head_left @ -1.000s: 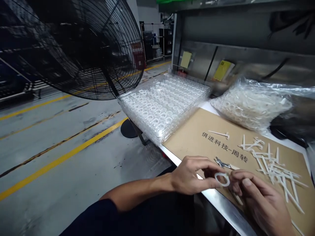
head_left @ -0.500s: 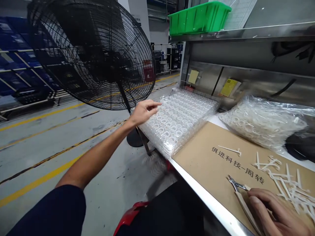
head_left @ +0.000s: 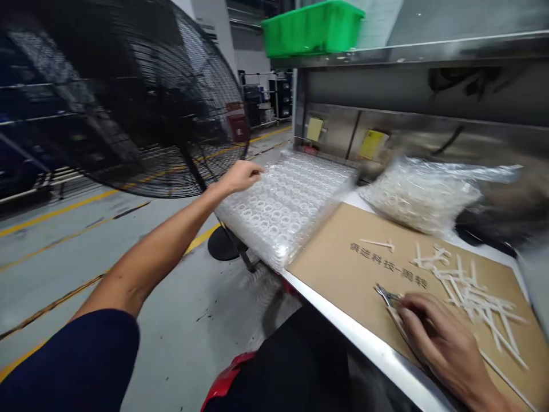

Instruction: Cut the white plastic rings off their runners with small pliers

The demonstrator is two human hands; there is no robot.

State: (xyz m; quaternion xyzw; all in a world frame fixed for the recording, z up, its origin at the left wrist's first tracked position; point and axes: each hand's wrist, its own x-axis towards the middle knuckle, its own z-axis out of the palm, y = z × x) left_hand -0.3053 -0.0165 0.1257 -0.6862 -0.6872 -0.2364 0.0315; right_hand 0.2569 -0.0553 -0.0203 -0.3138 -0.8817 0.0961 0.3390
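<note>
Well apart, the left hand (head_left: 240, 177) nears stacked clear trays (head_left: 285, 220), while the right hand (head_left: 441, 343) grips side cutters (head_left: 385, 294) pointing up-left.

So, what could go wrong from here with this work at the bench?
The left hand is right by the stack of clear trays at the end of the bench, so a knock could perhaps tip the stack toward the floor. The right hand seems to hold metal snips beside the loose white plastic pieces, so a slip might nick a finger or scatter them.
</note>
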